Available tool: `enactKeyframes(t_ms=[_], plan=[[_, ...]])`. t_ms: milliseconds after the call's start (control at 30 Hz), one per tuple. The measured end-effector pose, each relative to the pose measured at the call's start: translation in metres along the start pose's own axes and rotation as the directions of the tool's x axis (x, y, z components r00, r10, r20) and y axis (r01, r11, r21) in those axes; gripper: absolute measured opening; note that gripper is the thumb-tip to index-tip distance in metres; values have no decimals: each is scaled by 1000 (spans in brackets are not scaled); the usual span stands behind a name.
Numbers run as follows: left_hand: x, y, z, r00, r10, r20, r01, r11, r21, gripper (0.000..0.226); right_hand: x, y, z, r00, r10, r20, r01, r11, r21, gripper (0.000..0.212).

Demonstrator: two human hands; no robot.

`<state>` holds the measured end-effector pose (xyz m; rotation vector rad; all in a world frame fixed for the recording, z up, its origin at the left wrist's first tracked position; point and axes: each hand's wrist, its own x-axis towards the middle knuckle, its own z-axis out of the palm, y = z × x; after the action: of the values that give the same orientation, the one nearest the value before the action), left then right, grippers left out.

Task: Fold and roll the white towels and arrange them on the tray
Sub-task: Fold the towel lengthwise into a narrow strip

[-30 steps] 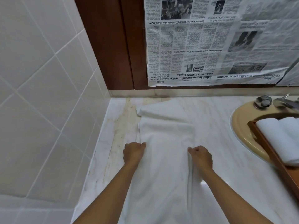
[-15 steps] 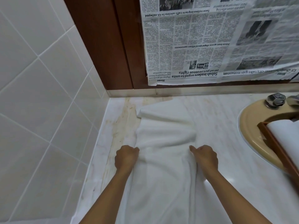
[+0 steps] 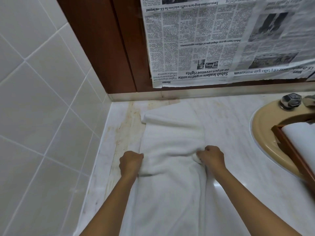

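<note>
A long white towel lies lengthwise on the marble counter, its far end folded over near the back wall. My left hand grips the towel's left edge in a fist. My right hand is closed on the right edge, with cloth bunched in its fingers. Between the two hands the towel is wrinkled and gathered. At the right edge a wooden tray rests over the sink and holds a rolled white towel, partly cut off by the frame.
A beige sink with a chrome tap knob sits at the right. White tiled wall bounds the counter on the left. Newspaper covers the panel behind, above the stained back corner of the counter.
Both hands have pulled the towel's edges toward me, and the cloth between them has bunched into wrinkles. The view has shifted left, so less of the tray shows.
</note>
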<state>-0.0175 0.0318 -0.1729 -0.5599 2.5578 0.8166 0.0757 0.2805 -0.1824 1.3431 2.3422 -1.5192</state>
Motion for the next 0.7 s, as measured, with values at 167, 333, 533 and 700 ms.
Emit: enactKeyframes(t_ms=[167,333,533,700], plan=[[6,0,-2,998,21,51,-24,998,55,15,-6,-2,-8,994,90,58,-99,979,178,18],[7,21,-6,997,67,46,-65,997,-40,45,4,-15,-6,985,155,75,-166,969,185,53],[25,41,-8,988,115,99,-102,987,-127,55,30,-42,-10,974,207,88,-223,936,274,58],[37,54,-3,978,183,98,-181,983,-34,40,52,-60,-3,983,181,25,-182,983,33,18]])
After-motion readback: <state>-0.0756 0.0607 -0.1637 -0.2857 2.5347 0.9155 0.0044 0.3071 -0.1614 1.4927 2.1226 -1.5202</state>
